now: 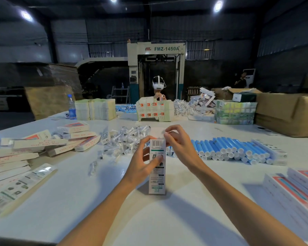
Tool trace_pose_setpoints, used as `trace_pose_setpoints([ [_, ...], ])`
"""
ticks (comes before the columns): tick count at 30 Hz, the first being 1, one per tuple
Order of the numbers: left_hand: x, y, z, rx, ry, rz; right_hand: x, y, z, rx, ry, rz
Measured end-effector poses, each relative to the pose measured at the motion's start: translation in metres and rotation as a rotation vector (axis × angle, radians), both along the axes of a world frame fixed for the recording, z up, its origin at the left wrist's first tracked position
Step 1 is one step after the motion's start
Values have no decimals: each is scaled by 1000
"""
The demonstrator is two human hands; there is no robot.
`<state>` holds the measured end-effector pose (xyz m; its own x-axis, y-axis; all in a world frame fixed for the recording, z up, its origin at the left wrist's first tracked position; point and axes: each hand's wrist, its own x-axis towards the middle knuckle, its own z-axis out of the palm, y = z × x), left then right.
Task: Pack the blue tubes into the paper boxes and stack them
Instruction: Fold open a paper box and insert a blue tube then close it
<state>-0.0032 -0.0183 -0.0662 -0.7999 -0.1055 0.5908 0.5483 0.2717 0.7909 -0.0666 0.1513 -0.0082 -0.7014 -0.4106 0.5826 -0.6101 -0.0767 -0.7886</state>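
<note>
A box stands upright on the tabletop; the left hand grips its middle, thumb across the printed face; the right hand pinches the open top flap; blue tubes lie in rows just right of the hands; packed boxes lie heaped at left.

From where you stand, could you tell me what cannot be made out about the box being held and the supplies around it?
All in the head view:
- Inside of the paper box: hidden by its walls and by the left hand; a tube inside cannot be confirmed.
- Top flap: partly covered by the right hand.
- Small print on the box: too small.
- Blue tubes: lower layers hidden by upper ones.
- Flat boxes at right: cut by the frame edge.
</note>
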Motion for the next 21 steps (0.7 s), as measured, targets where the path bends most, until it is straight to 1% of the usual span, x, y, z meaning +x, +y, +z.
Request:
trace_pose_setpoints([
  [3, -1, -2, 0, -13, -5, -3, -7, -3, 16, 110, 11, 24],
  [6, -2, -4, -1, -15, -8, 3, -15, -5, 23, 177, 108, 14],
  [10, -2, -2, 0, -12, -32, 3, -18, -3, 17, 233, 272, -101],
  [12, -1, -1, 0, -12, -38, -4, -21, -1, 15, 263, 315, -139],
  [15, 1, 0, 1, -10, -24, 4, -21, 2, 16, 270, 322, -96],
  [19, 1, 1, 2, -12, -31, 15, -12, 8, 13, 156, 207, 42],
  [21, 1, 3, 3, -6, -29, 18, -9, 9, 10, 125, 193, 51],
])
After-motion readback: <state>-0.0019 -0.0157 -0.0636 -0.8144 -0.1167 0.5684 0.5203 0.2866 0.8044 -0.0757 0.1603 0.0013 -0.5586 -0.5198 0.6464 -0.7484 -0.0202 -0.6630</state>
